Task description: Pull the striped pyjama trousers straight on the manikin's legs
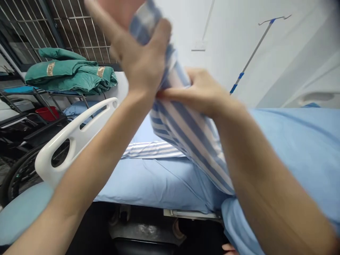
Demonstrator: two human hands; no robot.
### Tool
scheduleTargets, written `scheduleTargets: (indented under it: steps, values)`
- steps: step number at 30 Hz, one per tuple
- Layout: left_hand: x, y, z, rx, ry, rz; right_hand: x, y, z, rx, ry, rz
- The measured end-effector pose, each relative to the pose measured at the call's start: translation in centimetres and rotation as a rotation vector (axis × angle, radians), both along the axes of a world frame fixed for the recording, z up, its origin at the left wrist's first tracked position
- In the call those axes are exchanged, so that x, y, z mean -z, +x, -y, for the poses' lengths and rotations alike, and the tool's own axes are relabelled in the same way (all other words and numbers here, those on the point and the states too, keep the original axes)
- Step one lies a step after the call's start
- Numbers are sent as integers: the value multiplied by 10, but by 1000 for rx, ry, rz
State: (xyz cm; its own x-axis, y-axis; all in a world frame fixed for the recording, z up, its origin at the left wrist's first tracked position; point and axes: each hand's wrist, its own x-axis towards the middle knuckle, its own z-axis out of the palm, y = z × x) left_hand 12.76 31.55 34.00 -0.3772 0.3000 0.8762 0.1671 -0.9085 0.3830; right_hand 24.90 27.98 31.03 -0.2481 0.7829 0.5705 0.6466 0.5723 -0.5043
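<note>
L hand up high, closed round the top part of a blue-and-white striped cotton cloth, fingers and thumb clamped on it, slightly blurred. R hand just below, fingers together, pinching the same cloth near its edge. Cloth is held up over a hospital bed, hanging in a slanted fold, lower end reaching down to a smooth light-blue bed sheet. A flat folded strip of white-and-blue striped fabric lies on the sheet, just beside the hanging cloth. White plastic bed side rail sits behind L forearm. Further back: folded green quilted cloth w/ gold label on a dark metal rack, a pale-blue cushion and a red plastic tub. Grey metal IV pole w/ blue tape slants across upper right. Fingertips at bottom edge, can't tell whose.
</note>
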Motion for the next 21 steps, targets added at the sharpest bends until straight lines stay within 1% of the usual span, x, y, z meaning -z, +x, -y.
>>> scheduleTargets:
  steps: [1, 3, 4, 6, 9, 12, 13, 15, 17, 19, 21]
  values:
    - [12, -13, -1, -8, -5, 60, 7, -11, -3, 10, 11, 41]
    - [40, -42, -4, 18, -56, 164, 26, -39, -9, 60, 13, 123]
    - [57, -58, -6, 31, -93, 204, 39, -55, -12, 87, -4, 155]
    - [94, -90, -14, 20, -196, 352, 69, -88, -19, 131, -61, 206]
    - [160, -134, -26, -46, -447, 594, 124, -138, -29, 179, -168, 301]
    - [235, -170, -29, -97, -703, 791, 188, -178, -36, 169, -248, 413]
    - [261, -180, -28, -108, -768, 848, 210, -189, -38, 154, -269, 448]
    - [312, -195, -21, -89, -913, 958, 254, -205, -37, 126, -322, 509]
    - [355, -203, -13, -97, -1060, 1097, 292, -214, -35, 105, -393, 569]
    - [389, -207, -6, -101, -1161, 1206, 321, -220, -33, 90, -460, 628]
    - [411, -207, -3, -76, -1179, 1238, 340, -222, -32, 73, -485, 664]
